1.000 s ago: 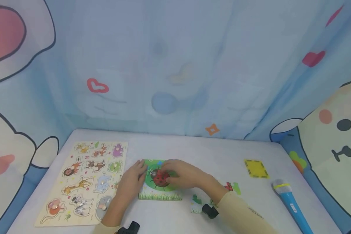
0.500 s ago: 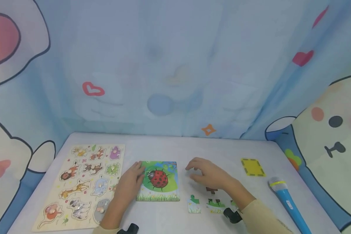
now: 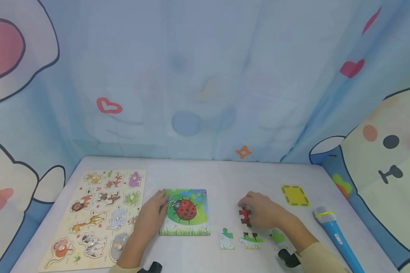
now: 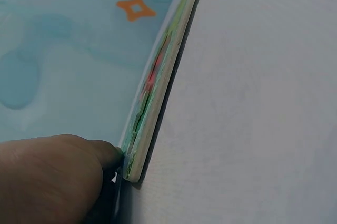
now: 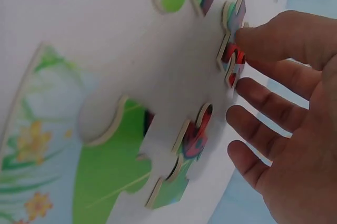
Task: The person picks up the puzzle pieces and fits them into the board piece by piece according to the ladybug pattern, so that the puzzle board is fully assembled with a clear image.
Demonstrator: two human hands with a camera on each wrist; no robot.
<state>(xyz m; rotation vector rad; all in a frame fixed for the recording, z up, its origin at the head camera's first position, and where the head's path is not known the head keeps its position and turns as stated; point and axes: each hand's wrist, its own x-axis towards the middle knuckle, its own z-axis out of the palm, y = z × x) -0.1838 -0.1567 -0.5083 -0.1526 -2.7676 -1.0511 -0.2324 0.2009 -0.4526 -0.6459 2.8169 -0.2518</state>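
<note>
Left hand (image 3: 152, 214), fingers nearly straight, on board's (image 3: 185, 229) left edge. Right hand (image 3: 264, 209) half-open at red piece (image 5: 230, 53), right of board; can't tell if pinched. Likely piece-picking step; next needs firm fingertip grip.

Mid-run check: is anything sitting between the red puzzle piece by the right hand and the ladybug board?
Nothing visible. In the head view, only tabletop shows between the red puzzle piece and the ladybug board. Three loose pieces lie nearer the person, and the left hand is at the board's left edge.
</note>
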